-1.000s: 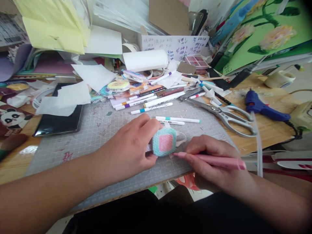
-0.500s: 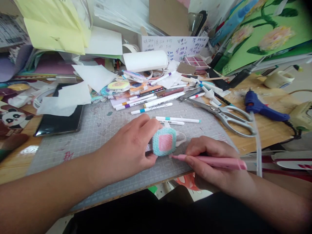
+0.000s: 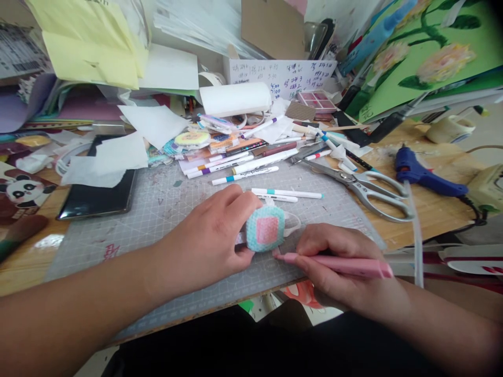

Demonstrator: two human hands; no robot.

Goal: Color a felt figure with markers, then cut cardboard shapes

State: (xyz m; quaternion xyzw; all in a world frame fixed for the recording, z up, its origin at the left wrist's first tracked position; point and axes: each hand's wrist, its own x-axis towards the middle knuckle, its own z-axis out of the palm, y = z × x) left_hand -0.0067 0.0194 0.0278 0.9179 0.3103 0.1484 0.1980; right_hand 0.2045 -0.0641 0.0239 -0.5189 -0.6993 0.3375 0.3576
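Note:
Between the thumb and fingers of my left hand [image 3: 222,228] is a small padded square piece [image 3: 266,228], turquoise and textured with a pink square in its middle. A white loop [image 3: 292,224] sticks out behind it. My right hand [image 3: 338,256] is closed around a pink marker [image 3: 349,265] in a writing grip. The marker's tip points left, just below the piece's lower right edge, near a small pale bit; whether they touch I cannot tell. Both hands are over a grey cutting mat [image 3: 157,209]. Two white markers [image 3: 288,193] lie just beyond the piece.
Scissors [image 3: 363,186] and a blue glue gun [image 3: 424,172] with a cord lie at the right. A pile of markers [image 3: 236,162] and papers spreads behind the mat. A dark flat device [image 3: 94,193] with paper on it lies at the left, near a panda-printed packet [image 3: 21,191].
My right hand has shifted slightly left with the pink marker, whose back end has dipped a little. My left hand and the padded piece stay almost still.

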